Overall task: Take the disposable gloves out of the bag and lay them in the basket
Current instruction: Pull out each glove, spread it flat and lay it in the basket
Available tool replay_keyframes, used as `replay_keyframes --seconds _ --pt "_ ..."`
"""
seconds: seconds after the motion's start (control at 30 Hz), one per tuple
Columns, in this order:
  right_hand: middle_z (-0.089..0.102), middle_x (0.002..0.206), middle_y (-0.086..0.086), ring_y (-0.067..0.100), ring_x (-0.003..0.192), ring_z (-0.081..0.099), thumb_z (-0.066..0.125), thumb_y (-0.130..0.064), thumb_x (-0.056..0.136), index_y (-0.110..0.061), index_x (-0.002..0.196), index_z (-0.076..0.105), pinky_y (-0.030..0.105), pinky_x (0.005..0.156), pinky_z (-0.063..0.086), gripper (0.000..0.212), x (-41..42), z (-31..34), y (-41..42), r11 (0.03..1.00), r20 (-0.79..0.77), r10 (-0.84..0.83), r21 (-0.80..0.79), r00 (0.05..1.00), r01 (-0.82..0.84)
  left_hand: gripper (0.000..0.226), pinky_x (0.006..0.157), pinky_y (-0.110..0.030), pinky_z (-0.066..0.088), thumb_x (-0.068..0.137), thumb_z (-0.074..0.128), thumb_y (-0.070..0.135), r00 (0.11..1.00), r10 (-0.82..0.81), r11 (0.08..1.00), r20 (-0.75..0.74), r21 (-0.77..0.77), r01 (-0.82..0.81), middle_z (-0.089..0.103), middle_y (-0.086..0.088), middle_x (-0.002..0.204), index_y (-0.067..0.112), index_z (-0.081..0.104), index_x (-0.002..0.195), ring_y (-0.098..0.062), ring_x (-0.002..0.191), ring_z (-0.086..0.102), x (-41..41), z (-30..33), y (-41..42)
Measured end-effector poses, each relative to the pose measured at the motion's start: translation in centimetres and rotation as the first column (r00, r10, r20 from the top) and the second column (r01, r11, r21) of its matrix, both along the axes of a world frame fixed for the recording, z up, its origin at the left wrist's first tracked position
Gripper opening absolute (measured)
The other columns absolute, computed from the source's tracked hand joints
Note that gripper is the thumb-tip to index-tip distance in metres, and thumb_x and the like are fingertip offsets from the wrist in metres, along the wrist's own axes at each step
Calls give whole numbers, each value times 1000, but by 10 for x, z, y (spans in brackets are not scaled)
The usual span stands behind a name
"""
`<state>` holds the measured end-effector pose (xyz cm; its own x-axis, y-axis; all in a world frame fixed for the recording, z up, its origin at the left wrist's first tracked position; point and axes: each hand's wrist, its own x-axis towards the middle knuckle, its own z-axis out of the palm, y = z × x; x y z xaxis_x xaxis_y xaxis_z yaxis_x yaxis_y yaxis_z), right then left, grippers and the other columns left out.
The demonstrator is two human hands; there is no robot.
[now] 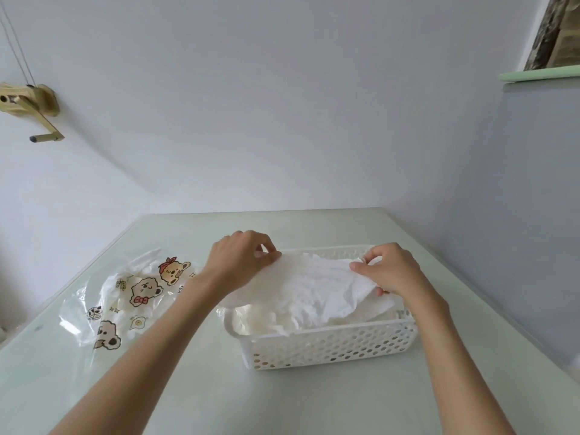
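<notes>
My left hand (241, 259) and right hand (387, 268) each pinch an end of the gloves (317, 290) over the basket (329, 343) (flimsy, slippery film, likely best gripped at edges).

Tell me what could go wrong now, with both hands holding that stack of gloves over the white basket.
1. The gloves are thin and only pinched at the edges by the left hand and right hand, so sheets may slip loose.
2. The stack overhangs the basket rim on the left and could spill onto the table.
3. The light basket may shift if pressed.
</notes>
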<state>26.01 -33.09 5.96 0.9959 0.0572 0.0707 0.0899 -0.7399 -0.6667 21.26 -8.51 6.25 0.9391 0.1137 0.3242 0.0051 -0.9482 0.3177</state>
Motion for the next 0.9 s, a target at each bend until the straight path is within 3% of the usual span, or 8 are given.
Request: replay_keyframes --seconds 0.07,0.17,0.4,0.6,0.7,0.77,0.83,0.9 --pt "66 69 -1 17 59 66 74 -34 79 -20 83 65 23 59 43 17 2 -5 -3 994 115 -80 -70 990 88 19 63 -27 33 90 58 49 999 -17 999 37 48 16 63 14 83 33 67 91 -13 81 57 8 4 -6" --pt "68 86 1 25 83 66 76 -35 77 -21 87 69 25 65 39 18 6 -9 -8 982 218 -151 -82 964 173 18 59 -25 31 89 60 48 996 -44 994 77 108 36 67 13 89 31 68 91 -10 79 56 20 4 -13" --pt "69 95 2 26 87 63 77 -36 77 -22 95 67 27 67 37 24 8 -15 -8 970 293 -215 -44 932 238 21 62 -26 34 91 56 48 987 -84 981 133 185 59 70 13 97 31 65 98 -11 96 64 35 -16 -11" --pt "66 98 4 28 97 62 77 -34 76 -23 109 63 33 83 47 37 4 9 -24 988 231 -155 20 961 154 33 70 -28 39 97 41 50 979 36 999 202 -9 -35 66 13 108 31 67 105 -12 103 58 12 -4 4" --pt "63 92 -1 23 93 60 70 -23 83 -24 111 63 29 82 44 29 -5 24 -20 999 241 -46 4 969 47 43 92 -33 42 96 32 54 992 -111 993 58 -35 113 56 14 129 33 59 122 -11 120 50 -13 12 -4" --pt "62 108 -1 19 101 59 66 -27 87 -25 125 58 26 84 42 38 -12 26 -5 984 110 169 -71 979 -162 61 113 -33 24 93 31 60 945 -276 958 -179 35 286 31 13 152 30 33 146 -10 141 27 -25 11 -20" --pt "41 147 5 23 131 43 57 -45 91 -24 148 33 31 103 36 65 -15 18 12 882 -169 329 -296 929 -366 84 119 -31 2 88 27 69 870 -269 919 -414 159 360 -4 10 160 25 -2 154 -7 147 -3 -27 -2 -32" --pt "8 161 8 27 146 16 43 -65 89 -22 154 1 41 116 20 88 -14 5 23 743 -388 270 -499 881 -447 95 120 -33 -7 83 24 77 818 -192 906 -542 222 360 -22 8 157 25 -20 149 -6 144 -19 -24 -16 -34"
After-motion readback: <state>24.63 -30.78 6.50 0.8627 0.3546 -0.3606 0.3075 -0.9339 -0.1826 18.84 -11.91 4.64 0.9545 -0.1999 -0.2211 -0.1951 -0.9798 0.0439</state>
